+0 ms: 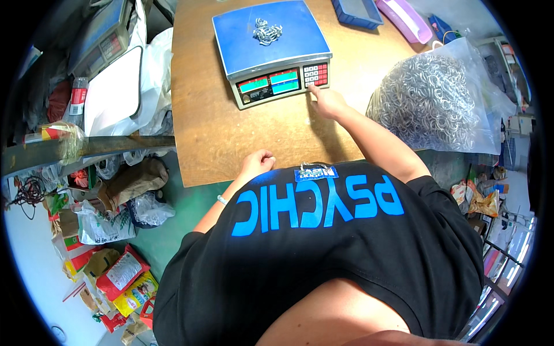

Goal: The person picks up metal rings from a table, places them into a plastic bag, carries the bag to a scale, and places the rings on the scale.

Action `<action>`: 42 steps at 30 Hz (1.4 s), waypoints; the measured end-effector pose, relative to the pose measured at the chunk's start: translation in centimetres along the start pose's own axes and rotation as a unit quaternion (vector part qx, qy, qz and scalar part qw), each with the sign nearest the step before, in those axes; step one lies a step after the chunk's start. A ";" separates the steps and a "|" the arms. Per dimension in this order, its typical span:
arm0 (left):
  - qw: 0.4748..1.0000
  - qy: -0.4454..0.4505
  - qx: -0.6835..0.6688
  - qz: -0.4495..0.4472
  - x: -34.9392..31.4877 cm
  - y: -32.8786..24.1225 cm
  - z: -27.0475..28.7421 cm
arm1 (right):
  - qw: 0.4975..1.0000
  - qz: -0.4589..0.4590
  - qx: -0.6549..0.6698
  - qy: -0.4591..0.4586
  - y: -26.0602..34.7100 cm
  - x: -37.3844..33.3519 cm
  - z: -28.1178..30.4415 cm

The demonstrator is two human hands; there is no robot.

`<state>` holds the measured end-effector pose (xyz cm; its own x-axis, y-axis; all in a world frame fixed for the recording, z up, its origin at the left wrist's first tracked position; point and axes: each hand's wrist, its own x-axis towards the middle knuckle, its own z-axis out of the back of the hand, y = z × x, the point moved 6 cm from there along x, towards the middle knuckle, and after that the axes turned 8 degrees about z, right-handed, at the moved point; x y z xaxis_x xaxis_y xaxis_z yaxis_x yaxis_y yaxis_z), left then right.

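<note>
A counting scale (271,43) with a blue top plate stands on the wooden table in front of me. On its plate lies a small heap of shiny metal rings (267,33). My right hand (329,102) reaches to the scale's front, its index finger stretched out onto the lower keys of the keypad (315,75); it holds nothing. Near the table's front edge rests my left hand (259,163), fingers curled in, with no object visible in it. To the right of my right forearm sits a large clear plastic bag (427,98) full of similar metal rings.
A blue plastic tray (358,14) and a pink tray (405,20) are at the table's far right. Left of the wooden table (208,138), a second scale (107,46) and plastic sheeting crowd a shelf. Bags and packages (121,271) are piled on the lower left.
</note>
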<state>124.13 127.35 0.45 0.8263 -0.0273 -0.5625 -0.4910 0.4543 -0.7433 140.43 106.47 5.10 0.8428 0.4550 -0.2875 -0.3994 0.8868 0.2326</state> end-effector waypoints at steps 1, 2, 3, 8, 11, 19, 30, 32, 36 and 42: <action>1.000 -0.002 -0.004 0.000 0.1 0.2 -0.1 | 1.000 -0.009 0.006 -0.025 -0.6 -0.1 0.4; 1.000 -0.004 -0.009 0.001 0.2 0.2 0.0 | 0.999 -0.018 0.013 -0.050 -1.2 -0.1 0.8; 1.000 -0.005 -0.009 0.001 0.1 0.2 0.0 | 0.999 -0.017 0.013 -0.050 -1.5 0.0 1.1; 1.000 0.005 -0.009 0.012 0.1 0.3 0.0 | 0.995 -0.051 0.013 -0.082 -2.7 0.1 2.8; 1.000 0.005 -0.005 0.017 0.1 0.3 0.0 | 0.995 -0.059 0.010 -0.073 -3.0 0.3 2.6; 0.999 0.022 -0.009 0.040 0.2 1.2 -0.3 | 0.997 -0.055 -0.010 -0.062 -3.1 1.3 2.5; 0.999 0.044 0.005 0.023 0.5 0.1 -0.5 | 0.997 -0.050 0.004 -0.055 -2.6 -1.6 0.7; 0.998 0.048 0.008 0.026 0.2 -0.3 -0.3 | 0.996 -0.067 0.019 -0.049 -2.9 -2.8 0.6; 0.998 0.051 0.019 0.022 0.1 -0.8 -0.3 | 0.996 -0.064 0.029 -0.063 -3.7 -5.3 0.7; 0.998 0.052 0.004 0.032 0.0 -0.5 -0.2 | 0.940 0.065 0.133 -0.309 1.1 -12.5 16.5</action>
<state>124.28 126.93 0.75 0.7596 -0.0900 -0.6442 -0.5395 0.4661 -0.7012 135.40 100.39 24.33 0.8744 0.3517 0.3342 -0.4787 0.7378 0.4760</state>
